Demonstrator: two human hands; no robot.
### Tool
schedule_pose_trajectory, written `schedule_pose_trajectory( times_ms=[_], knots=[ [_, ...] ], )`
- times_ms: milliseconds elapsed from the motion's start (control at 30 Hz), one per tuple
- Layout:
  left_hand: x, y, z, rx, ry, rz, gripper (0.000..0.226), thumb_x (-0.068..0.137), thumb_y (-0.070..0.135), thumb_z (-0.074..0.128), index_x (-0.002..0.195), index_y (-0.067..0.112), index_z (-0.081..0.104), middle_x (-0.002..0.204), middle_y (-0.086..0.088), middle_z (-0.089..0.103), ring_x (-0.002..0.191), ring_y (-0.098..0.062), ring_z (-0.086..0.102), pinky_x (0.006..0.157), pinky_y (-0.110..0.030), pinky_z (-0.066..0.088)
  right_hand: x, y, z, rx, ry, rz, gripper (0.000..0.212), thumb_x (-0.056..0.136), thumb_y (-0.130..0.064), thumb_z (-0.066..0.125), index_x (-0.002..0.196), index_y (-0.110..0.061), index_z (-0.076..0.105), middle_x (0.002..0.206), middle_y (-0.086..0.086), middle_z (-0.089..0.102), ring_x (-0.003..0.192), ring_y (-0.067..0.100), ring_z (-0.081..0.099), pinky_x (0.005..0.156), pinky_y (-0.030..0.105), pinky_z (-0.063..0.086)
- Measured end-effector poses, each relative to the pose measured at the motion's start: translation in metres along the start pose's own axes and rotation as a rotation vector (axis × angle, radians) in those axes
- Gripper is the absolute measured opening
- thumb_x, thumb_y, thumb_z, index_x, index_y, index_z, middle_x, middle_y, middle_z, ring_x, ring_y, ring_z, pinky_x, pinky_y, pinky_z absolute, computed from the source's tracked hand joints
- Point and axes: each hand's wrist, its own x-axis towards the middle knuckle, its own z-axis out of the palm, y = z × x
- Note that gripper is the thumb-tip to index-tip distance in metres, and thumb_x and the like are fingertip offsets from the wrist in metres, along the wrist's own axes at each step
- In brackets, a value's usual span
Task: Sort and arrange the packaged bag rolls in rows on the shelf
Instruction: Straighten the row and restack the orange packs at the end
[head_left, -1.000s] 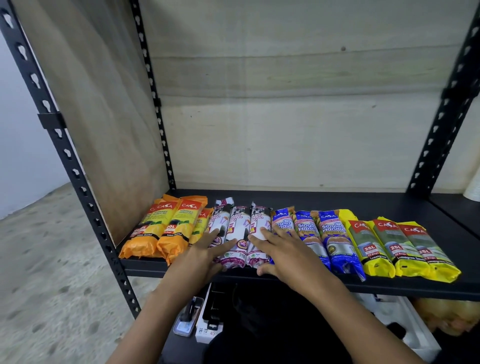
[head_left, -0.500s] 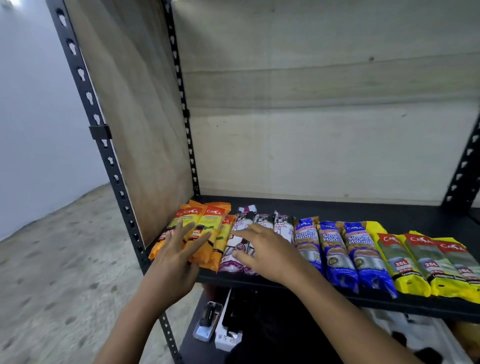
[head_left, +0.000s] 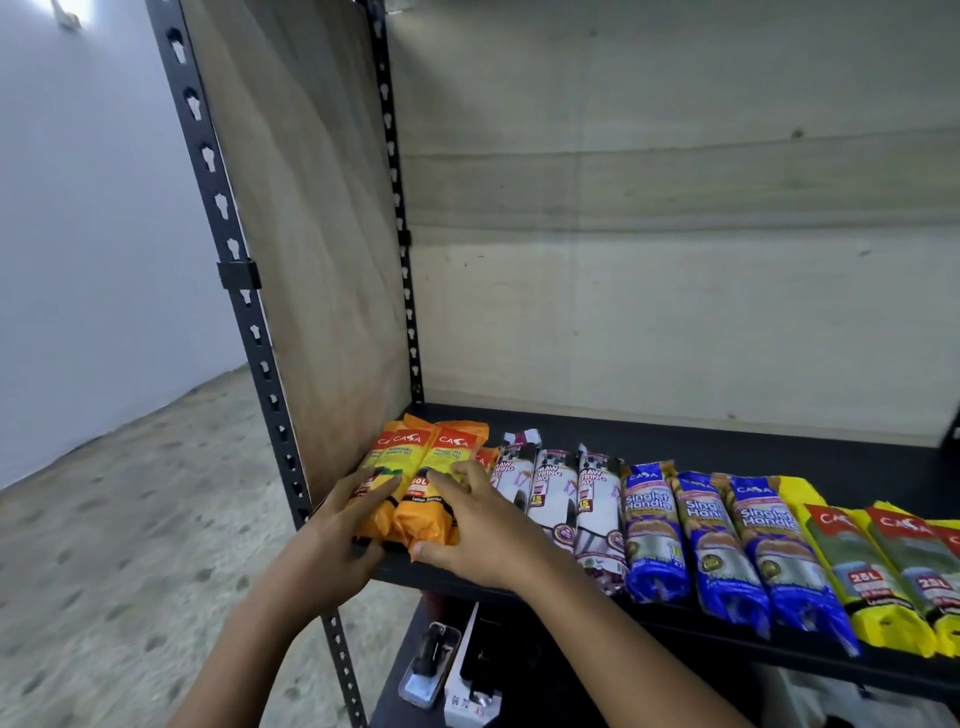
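Note:
A row of packaged bag rolls lies on the black shelf (head_left: 727, 447). From the left come orange packs (head_left: 441, 467), white draw-string packs (head_left: 553, 486), blue singlet-handle packs (head_left: 706, 530) and yellow packs (head_left: 852, 566). My left hand (head_left: 343, 530) presses against the left side of the orange packs, fingers spread over them. My right hand (head_left: 478, 525) cups their right side and front end, thumb under the front edge. The two hands squeeze the orange packs between them.
A wooden side panel (head_left: 311, 249) stands right beside the orange packs, with black slotted uprights (head_left: 244, 312) at the corner. The wooden back wall (head_left: 675, 312) closes the shelf behind. Small boxed items (head_left: 447, 670) lie on the lower shelf. Concrete floor lies to the left.
Both hands have shifted left, from the white draw-string packs to the orange packs, and now clasp these from both sides. The camera has turned left too.

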Motion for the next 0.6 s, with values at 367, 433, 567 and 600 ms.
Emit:
schedule_pose_trajectory(
  times_ms=[367, 433, 567, 600],
  knots=[
    [0.004, 0.011, 0.002, 0.005, 0.111, -0.003, 0.063, 0.093, 0.017, 0.062, 0.141, 0.051, 0.04, 0.153, 0.008, 0.038, 0.133, -0.024, 0.047, 0.098, -0.035, 0.049, 0.0, -0.01, 0.002, -0.014, 0.206, 0.026, 0.067, 0.09, -0.055, 0.06, 0.147, -0.025, 0.041, 0.15, -0.003, 0.029, 0.129, 0.023, 0.048, 0.095, 0.039, 0.05],
    [0.007, 0.021, 0.003, 0.001, 0.133, 0.015, 0.063, 0.093, 0.015, 0.061, 0.142, 0.05, 0.04, 0.154, 0.006, 0.038, 0.136, -0.025, 0.044, 0.102, -0.036, 0.046, -0.007, -0.005, -0.006, 0.016, 0.238, 0.021, 0.066, 0.09, -0.054, 0.061, 0.147, -0.027, 0.041, 0.15, -0.005, 0.027, 0.128, 0.021, 0.049, 0.096, 0.038, 0.051],
    [0.012, 0.063, 0.013, -0.039, 0.17, 0.067, 0.061, 0.095, 0.016, 0.058, 0.144, 0.047, 0.038, 0.158, 0.005, 0.03, 0.135, -0.023, 0.044, 0.098, -0.028, 0.044, -0.036, 0.02, -0.036, 0.026, 0.259, 0.036, 0.069, 0.089, -0.056, 0.062, 0.149, -0.032, 0.039, 0.154, -0.013, 0.022, 0.13, 0.011, 0.045, 0.1, 0.031, 0.047],
    [0.012, 0.076, 0.018, -0.055, 0.169, 0.086, 0.061, 0.095, 0.016, 0.057, 0.144, 0.048, 0.038, 0.159, 0.005, 0.028, 0.134, -0.022, 0.045, 0.097, -0.026, 0.044, -0.045, 0.028, -0.043, 0.009, 0.255, 0.054, 0.07, 0.088, -0.057, 0.062, 0.149, -0.033, 0.039, 0.154, -0.014, 0.022, 0.13, 0.01, 0.044, 0.099, 0.029, 0.047]
  ],
)
